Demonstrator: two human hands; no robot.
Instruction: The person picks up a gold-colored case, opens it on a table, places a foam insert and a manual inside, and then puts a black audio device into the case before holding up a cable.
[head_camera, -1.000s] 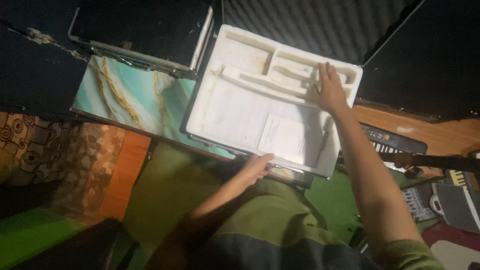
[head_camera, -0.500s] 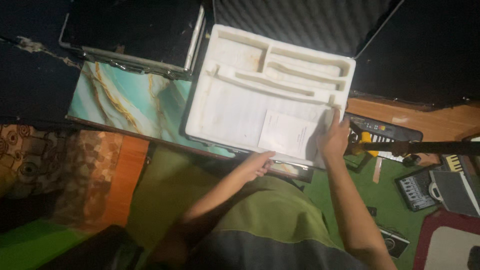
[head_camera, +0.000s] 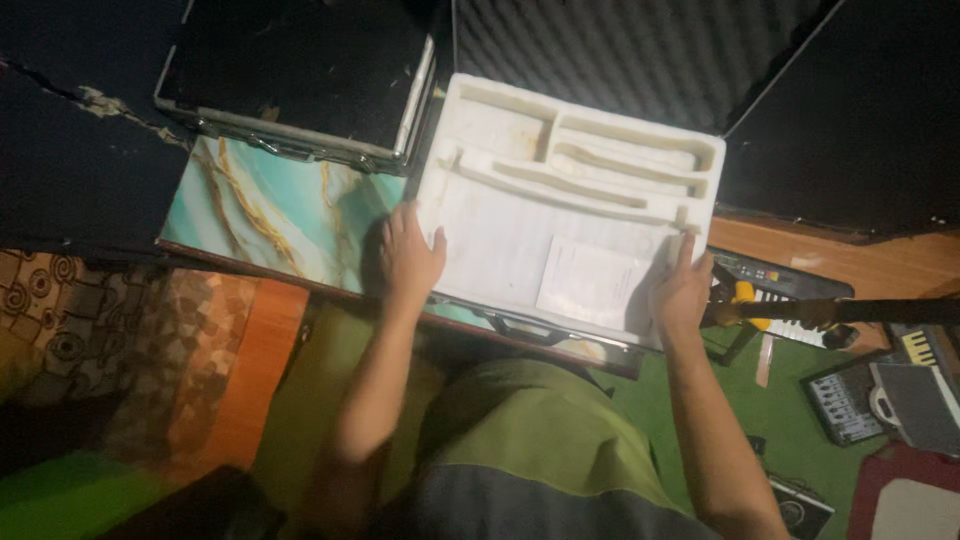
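A white moulded foam tray (head_camera: 520, 215) with long empty recesses lies in an opened case on a marbled teal tabletop (head_camera: 270, 215). A sheet of white paper (head_camera: 592, 281) rests on the tray's near right part. My left hand (head_camera: 408, 258) grips the tray's near left edge, fingers over the rim. My right hand (head_camera: 682, 290) grips the near right corner beside the paper. The case's lid (head_camera: 620, 55), lined with dark ribbed foam, stands open behind the tray.
A second dark case (head_camera: 300, 80) lies on the table to the left. On the green floor at right sit small keyboards (head_camera: 790, 285) and electronic boxes (head_camera: 845, 405). A dark bar (head_camera: 850, 312) sticks out near my right hand. Patterned cloth (head_camera: 120, 340) lies at left.
My left hand rose from the case's front edge to the tray's left side. My right hand came down from the tray's far right corner to its near right corner.
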